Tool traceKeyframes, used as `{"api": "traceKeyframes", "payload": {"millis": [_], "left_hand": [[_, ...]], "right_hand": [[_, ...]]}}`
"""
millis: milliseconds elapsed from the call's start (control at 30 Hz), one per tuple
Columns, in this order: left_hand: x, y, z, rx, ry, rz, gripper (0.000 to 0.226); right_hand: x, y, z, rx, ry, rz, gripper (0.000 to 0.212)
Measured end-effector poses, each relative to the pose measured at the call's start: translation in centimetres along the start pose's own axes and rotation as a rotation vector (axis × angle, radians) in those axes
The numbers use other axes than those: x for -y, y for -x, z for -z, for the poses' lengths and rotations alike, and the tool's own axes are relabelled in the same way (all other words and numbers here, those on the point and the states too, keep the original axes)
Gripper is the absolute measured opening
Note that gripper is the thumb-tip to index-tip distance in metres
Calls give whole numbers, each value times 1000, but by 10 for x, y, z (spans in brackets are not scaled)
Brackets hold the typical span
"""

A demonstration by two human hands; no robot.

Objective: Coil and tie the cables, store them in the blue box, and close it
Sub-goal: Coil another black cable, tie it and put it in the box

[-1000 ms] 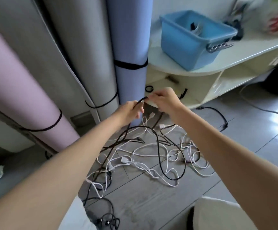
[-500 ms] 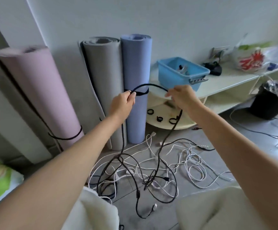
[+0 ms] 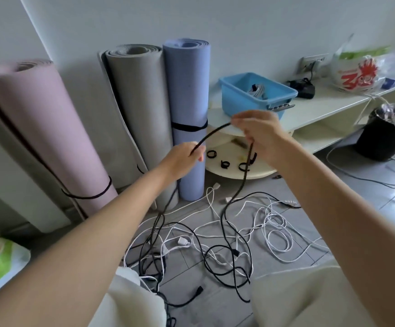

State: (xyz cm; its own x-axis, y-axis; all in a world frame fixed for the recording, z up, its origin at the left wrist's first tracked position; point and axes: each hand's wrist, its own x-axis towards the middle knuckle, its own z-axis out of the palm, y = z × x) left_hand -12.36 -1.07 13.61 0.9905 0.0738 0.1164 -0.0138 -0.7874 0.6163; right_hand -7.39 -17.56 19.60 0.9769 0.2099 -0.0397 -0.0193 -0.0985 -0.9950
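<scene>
Leaning against the wall, three rolled foam mats (image 3: 144, 119) flank the open blue plastic box (image 3: 243, 100) on the low white shelf (image 3: 321, 112). Both hands, left hand (image 3: 182, 159) and right hand (image 3: 260, 135), pinch the long black cable (image 3: 211, 135) in curled fingers, its tail tangled on the floor; even, untwisted loops would coil best.

Both forearms are bare to the edge of view, with no sleeves, watch or rings showing. The left hand (image 3: 182, 159) and right hand (image 3: 260, 135) are ungloved. Cream-coloured fabric covers the knees (image 3: 309, 296).
</scene>
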Motion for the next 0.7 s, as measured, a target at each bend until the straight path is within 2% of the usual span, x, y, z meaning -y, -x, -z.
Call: {"api": "traceKeyframes", "payload": {"millis": [67, 100, 133, 167, 200, 233, 267, 300, 333, 367, 400, 433, 467, 533, 633, 667, 700], "left_hand": [[16, 3, -1, 53, -22, 65, 41], [24, 7, 0, 96, -81, 88, 41], [30, 10, 0, 132, -134, 107, 42], [35, 12, 1, 146, -170, 118, 41], [35, 13, 2, 145, -191, 115, 40], [33, 12, 4, 138, -198, 95, 37], [26, 9, 4, 133, -198, 58, 34], [17, 5, 2, 135, -193, 10, 29], [7, 4, -1, 138, -178, -50, 27], [-3, 3, -4, 138, -157, -113, 26], [-11, 2, -6, 122, -119, -177, 25], [-14, 2, -4, 100, -78, -208, 23], [-13, -1, -2, 72, -56, -201, 22], [2, -4, 3, 17, -62, -109, 30], [30, 0, 6, 14, -34, 44, 39], [37, 2, 6, 27, -49, 67, 40], [42, 4, 7, 33, -68, 79, 40]], "right_hand": [[4, -8, 23, -257, -144, 41, 12], [2, -11, 36, -379, -105, 75, 9], [-5, -14, 45, -463, 48, 97, 10], [-15, -16, 50, -481, 310, 94, 18], [-26, -18, 52, -423, 661, 81, 27], [-36, -16, 47, -295, 983, 80, 36], [-41, -13, 39, -144, 1210, 119, 45], [-44, -11, 27, 19, 1314, 187, 54], [-45, -9, 14, 179, 1309, 257, 58], [-45, -7, 0, 325, 1237, 313, 53], [-42, -4, -11, 421, 1160, 337, 37], [-38, -2, -19, 473, 1091, 324, 17], [-33, -1, -22, 452, 1000, 308, 11], [-25, -8, -15, 228, 714, 277, 21], [-8, -19, 17, -182, 109, 241, 18], [-7, -23, 27, -282, 45, 247, 17], [-10, -28, 34, -342, 117, 239, 16]]}}
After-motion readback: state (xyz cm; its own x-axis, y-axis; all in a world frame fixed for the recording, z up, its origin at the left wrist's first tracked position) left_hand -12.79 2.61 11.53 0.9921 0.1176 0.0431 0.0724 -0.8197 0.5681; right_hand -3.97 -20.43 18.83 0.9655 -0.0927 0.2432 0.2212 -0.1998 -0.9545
